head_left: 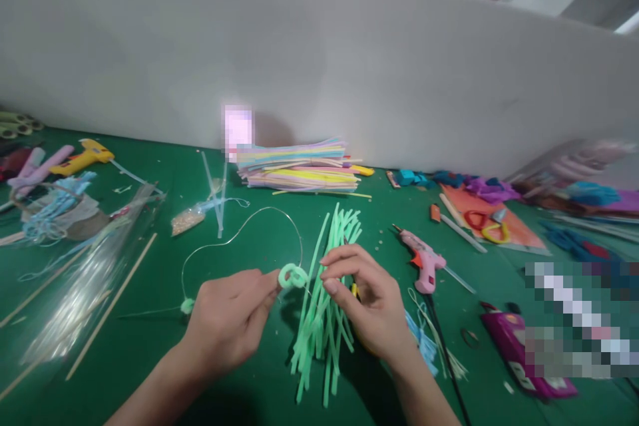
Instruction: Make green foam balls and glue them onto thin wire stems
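My left hand (232,313) pinches a coiled light-green pipe cleaner (293,276) between thumb and index finger. A thin clear thread (249,218) arcs from the coil to a small green pompom-like ball (187,306) beside my left wrist. My right hand (372,296) hovers just right of the coil, fingers curved, thumb slightly apart from the fingertips, with nothing visible in it. Beneath and between my hands lies a loose pile of green pipe cleaners (319,319). Something yellow, partly hidden, shows behind my right fingers.
Bundled pastel pipe cleaners (299,170) lie against the white partition (299,46). To the right are a pink glue gun (424,263) with a black cord, scissors (486,223) and a magenta pouch (524,353). A yellow glue gun (84,156), clear plastic sleeves (90,286) and wooden sticks occupy the left.
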The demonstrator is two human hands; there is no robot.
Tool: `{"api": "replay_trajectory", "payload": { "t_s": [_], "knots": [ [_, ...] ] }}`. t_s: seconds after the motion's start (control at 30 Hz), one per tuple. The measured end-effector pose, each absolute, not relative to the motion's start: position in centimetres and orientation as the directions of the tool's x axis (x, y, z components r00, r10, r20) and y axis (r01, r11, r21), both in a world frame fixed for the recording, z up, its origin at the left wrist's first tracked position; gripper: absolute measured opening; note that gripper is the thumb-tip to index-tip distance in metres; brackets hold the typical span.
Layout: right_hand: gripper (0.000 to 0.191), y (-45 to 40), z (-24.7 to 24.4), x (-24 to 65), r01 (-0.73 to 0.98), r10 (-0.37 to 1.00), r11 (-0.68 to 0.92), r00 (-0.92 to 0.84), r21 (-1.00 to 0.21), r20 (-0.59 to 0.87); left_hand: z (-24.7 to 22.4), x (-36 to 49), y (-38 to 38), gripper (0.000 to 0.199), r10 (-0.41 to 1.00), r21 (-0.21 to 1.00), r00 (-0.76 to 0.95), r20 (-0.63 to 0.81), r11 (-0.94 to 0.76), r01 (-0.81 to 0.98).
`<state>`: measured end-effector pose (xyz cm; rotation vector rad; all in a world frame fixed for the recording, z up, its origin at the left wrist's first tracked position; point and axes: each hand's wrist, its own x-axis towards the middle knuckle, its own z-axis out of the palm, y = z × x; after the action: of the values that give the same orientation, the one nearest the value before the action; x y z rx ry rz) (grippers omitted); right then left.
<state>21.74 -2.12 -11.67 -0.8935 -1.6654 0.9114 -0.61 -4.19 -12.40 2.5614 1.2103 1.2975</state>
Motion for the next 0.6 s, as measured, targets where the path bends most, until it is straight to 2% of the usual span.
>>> {"api": "replay_trajectory", "payload": {
  "t_s": [0.17, 0.27, 0.37, 0.5, 0.6],
  "knots": [
    [0.034, -2.4, -12.5, 19.6, 0.041, 0.885, 0.393, -0.29, -0.919, 0.365, -12.1, -0.1, -4.3, 0.02, 0.66, 0.368, 0.382, 0.647, -0.709, 0.602],
    [0.028, -2.4, -12.7, 19.0, -0.022, 0.877, 0.397, -0.286, -0.918, 0.386, -12.0, 0.1, -4.4, 0.02, 0.664, 0.382, 0.408, 0.627, -0.718, 0.581],
    [0.024, -2.3, -12.4, 19.2, 0.012, 0.861, 0.458, -0.254, -0.889, 0.44, -11.9, 0.2, -4.6, 0.02, 0.67, 0.399, 0.427, 0.607, -0.721, 0.566],
    [0.03, -2.4, -12.3, 19.6, 0.2, 0.756, 0.653, -0.23, -0.73, 0.613, -12.0, 0.1, -4.6, 0.021, 0.665, 0.409, 0.448, 0.598, -0.733, 0.543],
    [0.023, -2.7, -12.6, 19.3, 0.35, 0.652, 0.747, -0.217, -0.565, 0.727, -12.0, 0.2, -4.6, 0.019, 0.662, 0.415, 0.451, 0.598, -0.738, 0.532]
  ]
}}
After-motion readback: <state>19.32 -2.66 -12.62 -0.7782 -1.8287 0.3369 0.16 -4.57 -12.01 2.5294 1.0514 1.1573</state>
